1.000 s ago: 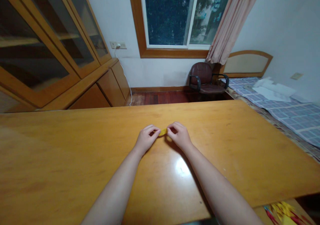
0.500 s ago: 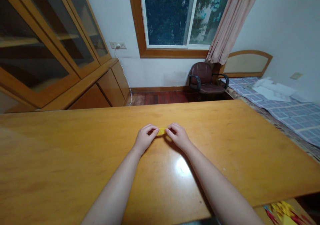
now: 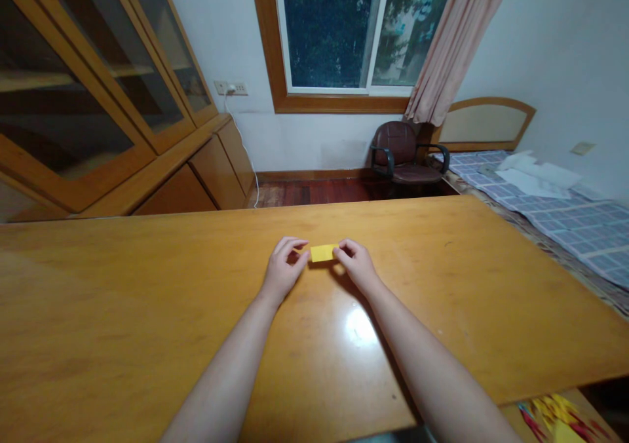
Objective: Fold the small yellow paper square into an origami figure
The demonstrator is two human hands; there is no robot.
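Two bare hands over a wooden counter (image 3: 171,312), near the middle of its far half; a small yellow piece (image 3: 322,253), flat and oblong, lies between them, long side running left to right; its material is too small to tell.

Right hand (image 3: 358,266): thumb and fingers pinched together on the right end of the yellow piece; left hand (image 3: 284,269): thumb and fingers parted, curved toward the left end of the piece, thumb tip just beside that edge, a narrow gap seen between them; a dark shadow runs along the near side of the piece; cannot tell whether its underside touches the counter.

Both forearms enter from the near edge; a bright glare spot (image 3: 361,327) shows on the counter between them; at lower right, past the counter edge, a loose heap of yellow and red pieces (image 3: 553,409), partly cut off by the frame.

Surroundings: glass-fronted cabinet (image 3: 142,138) at left; wall outlet (image 3: 230,88) with white cord (image 3: 244,147) hanging down; window (image 3: 329,33) with pink curtain (image 3: 459,46); maroon armchair (image 3: 396,143) below it; at right, a bed (image 3: 584,233) with checked cover, white sheets (image 3: 538,177) lying on it.
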